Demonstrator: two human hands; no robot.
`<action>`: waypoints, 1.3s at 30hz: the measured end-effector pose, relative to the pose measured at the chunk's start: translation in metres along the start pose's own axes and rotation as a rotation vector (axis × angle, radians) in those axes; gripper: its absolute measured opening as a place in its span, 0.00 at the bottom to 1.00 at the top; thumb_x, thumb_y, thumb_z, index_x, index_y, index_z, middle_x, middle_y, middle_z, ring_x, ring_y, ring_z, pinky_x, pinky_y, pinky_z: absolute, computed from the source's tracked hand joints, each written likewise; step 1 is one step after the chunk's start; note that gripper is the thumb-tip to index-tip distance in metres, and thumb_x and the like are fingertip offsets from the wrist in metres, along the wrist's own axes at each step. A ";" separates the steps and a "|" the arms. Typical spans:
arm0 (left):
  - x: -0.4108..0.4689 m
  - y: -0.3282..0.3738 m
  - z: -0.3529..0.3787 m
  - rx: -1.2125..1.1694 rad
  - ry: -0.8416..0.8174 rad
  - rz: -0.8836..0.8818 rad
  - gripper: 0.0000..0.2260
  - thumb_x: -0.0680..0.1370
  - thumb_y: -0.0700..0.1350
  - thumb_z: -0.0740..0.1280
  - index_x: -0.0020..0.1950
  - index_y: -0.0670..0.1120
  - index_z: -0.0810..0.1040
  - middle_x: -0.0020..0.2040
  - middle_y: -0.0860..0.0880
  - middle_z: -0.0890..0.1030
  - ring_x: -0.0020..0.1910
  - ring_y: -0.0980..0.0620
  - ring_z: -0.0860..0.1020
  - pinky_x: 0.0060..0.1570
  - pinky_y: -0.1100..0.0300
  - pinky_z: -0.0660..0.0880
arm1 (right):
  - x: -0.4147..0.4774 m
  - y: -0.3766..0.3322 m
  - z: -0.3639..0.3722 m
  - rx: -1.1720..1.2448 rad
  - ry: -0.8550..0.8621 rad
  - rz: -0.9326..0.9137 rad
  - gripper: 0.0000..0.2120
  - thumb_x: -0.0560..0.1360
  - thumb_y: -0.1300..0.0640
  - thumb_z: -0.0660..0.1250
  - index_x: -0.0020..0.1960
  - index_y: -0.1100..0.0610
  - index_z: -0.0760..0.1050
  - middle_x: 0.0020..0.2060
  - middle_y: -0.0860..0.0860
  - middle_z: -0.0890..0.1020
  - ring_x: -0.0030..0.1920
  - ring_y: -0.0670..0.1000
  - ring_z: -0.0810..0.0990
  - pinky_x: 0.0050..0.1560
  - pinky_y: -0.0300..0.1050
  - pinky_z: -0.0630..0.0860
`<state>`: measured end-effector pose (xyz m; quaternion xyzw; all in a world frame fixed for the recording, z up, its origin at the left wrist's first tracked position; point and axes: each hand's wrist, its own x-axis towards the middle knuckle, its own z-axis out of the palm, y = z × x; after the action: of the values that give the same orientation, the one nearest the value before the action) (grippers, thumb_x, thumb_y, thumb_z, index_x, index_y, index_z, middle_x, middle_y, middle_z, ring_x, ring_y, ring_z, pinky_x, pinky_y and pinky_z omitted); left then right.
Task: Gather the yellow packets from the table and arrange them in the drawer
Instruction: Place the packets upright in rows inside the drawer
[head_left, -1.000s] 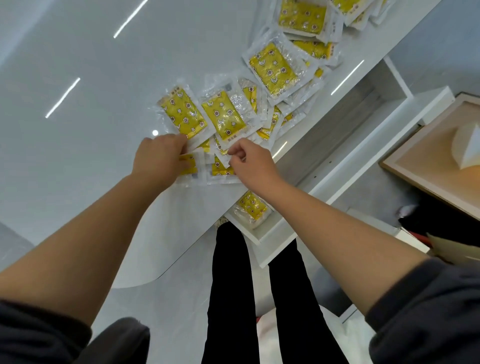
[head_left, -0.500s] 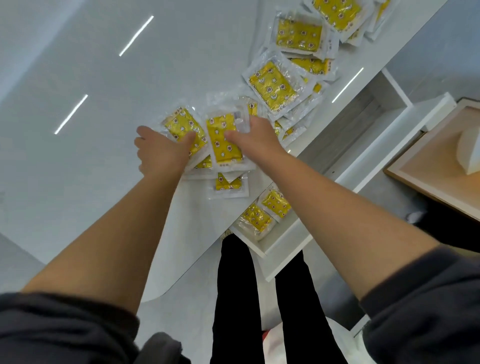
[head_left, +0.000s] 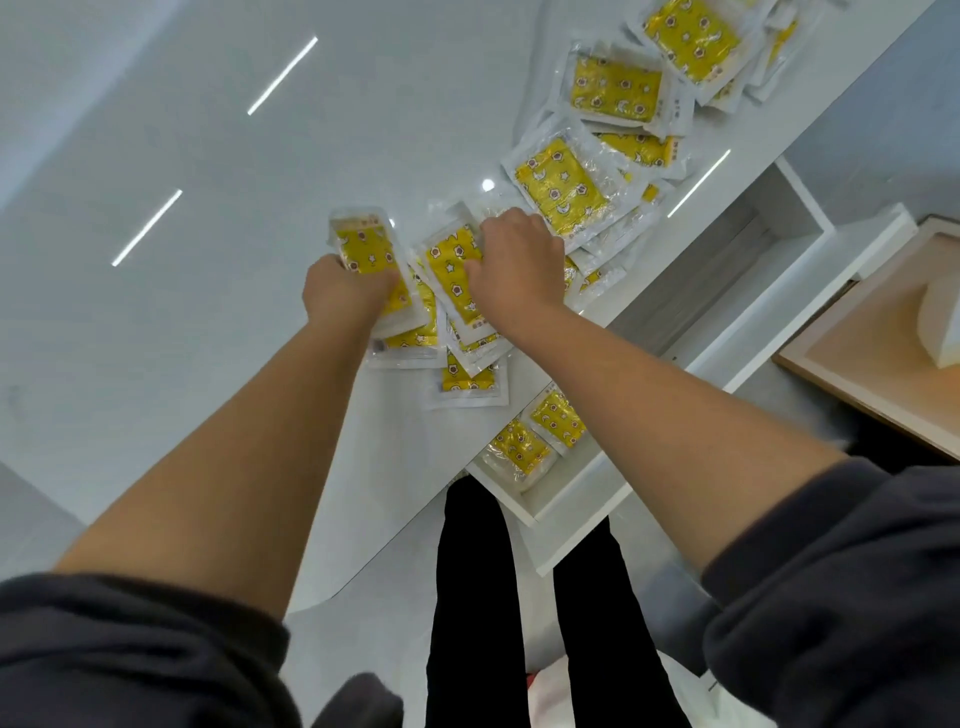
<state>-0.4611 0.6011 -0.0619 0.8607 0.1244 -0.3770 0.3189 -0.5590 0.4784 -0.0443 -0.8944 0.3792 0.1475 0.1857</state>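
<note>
Both hands have moved up the table (head_left: 218, 322). Left hand (head_left: 345, 291) is gripping one packet (head_left: 363, 249). Right hand (head_left: 514, 265) is gripping another packet (head_left: 449, 270).

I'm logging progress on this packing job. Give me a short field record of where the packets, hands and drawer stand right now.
left hand: gripping a yellow packet at the near end of the pile
right hand: pressing on the neighbouring packet
table: many yellow packets remain, overlapping in a row running away along the edge
drawer: open, below the table edge
packets in drawer: at least two visible at the near end; the rest is hidden by the right arm
</note>
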 end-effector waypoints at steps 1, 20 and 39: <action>-0.002 -0.004 -0.007 -0.034 -0.041 0.020 0.14 0.68 0.44 0.74 0.51 0.45 0.78 0.49 0.47 0.82 0.48 0.48 0.81 0.51 0.50 0.79 | -0.001 -0.001 -0.001 0.033 -0.011 0.004 0.07 0.78 0.56 0.63 0.55 0.56 0.75 0.57 0.53 0.75 0.57 0.54 0.74 0.55 0.48 0.68; -0.040 -0.024 0.036 0.426 0.106 0.229 0.12 0.72 0.45 0.69 0.52 0.42 0.73 0.61 0.42 0.65 0.51 0.40 0.75 0.54 0.45 0.75 | -0.048 0.076 -0.011 1.446 -0.246 0.537 0.14 0.76 0.65 0.67 0.58 0.54 0.74 0.53 0.53 0.83 0.54 0.54 0.82 0.57 0.58 0.78; -0.024 -0.014 0.024 0.401 0.180 0.275 0.11 0.70 0.43 0.66 0.52 0.44 0.77 0.51 0.44 0.80 0.48 0.45 0.78 0.42 0.57 0.73 | -0.072 0.109 -0.005 1.862 -0.515 0.573 0.14 0.76 0.69 0.64 0.59 0.59 0.75 0.53 0.58 0.82 0.48 0.56 0.84 0.52 0.60 0.80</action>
<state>-0.4971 0.5968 -0.0630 0.9457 -0.0431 -0.2689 0.1776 -0.6859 0.4509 -0.0347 -0.2093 0.4928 0.0204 0.8443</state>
